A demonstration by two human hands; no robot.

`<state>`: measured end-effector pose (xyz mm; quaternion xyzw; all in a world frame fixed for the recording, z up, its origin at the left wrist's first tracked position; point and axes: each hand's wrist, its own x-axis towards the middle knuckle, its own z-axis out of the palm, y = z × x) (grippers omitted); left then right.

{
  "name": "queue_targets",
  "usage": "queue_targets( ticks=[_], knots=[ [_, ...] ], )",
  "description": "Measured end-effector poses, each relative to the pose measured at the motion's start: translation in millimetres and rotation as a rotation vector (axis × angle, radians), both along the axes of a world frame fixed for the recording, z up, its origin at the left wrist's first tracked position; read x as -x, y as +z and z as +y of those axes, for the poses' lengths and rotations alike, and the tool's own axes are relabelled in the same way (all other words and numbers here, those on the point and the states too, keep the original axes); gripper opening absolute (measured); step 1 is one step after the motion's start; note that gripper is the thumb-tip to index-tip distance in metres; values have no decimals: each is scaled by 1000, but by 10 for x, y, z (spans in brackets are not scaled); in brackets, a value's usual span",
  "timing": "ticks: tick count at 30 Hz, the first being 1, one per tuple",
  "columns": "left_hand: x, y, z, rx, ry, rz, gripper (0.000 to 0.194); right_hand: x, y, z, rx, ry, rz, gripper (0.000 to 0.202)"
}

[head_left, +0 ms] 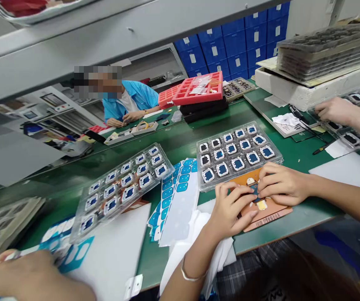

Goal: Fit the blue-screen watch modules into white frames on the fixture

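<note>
An orange board [269,220] with dark lettering lies at the table's front edge. On it sits a small part with a dark blue face [255,193], and a yellow patch [262,205] shows below. My left hand [231,205] has its bent fingertips at the part's left side, the thumb lower on the board. From the right, my right hand [282,184] holds the part's other side with closed fingers. Behind the board is a clear tray [200,175] of white-framed parts, mostly blue-faced. Sheets of blue stickers [180,200] lie left of my left hand.
Another clear tray [81,205] of parts rests at left. White cloth [195,242] lies beneath my left forearm. Co-workers' hands are at far left [26,274] and far right [339,112]. A person in blue [142,94] sits across, near red trays [195,90]. A beam [104,37] crosses above.
</note>
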<state>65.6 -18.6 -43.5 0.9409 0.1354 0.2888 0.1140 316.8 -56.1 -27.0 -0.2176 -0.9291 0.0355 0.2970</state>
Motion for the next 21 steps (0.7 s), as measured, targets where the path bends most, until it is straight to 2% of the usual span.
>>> queue_targets(
  ticks=[6,11,13,16,21],
  knots=[
    [-8,7,0,24,-24,34,35,13,-14,-2,-62,8,-27,22],
    [-24,-15,5,63,-29,5,36,2,-58,17,-142,60,7,45],
    [-30,-21,7,82,-23,-4,38,6,-50,77,-197,22,84,46],
    [-35,-21,9,119,-42,-25,38,86,20,290,-211,-138,112,34],
    [-15,-19,20,162,-79,-6,39,502,165,940,-49,-273,-177,31]
  ],
)
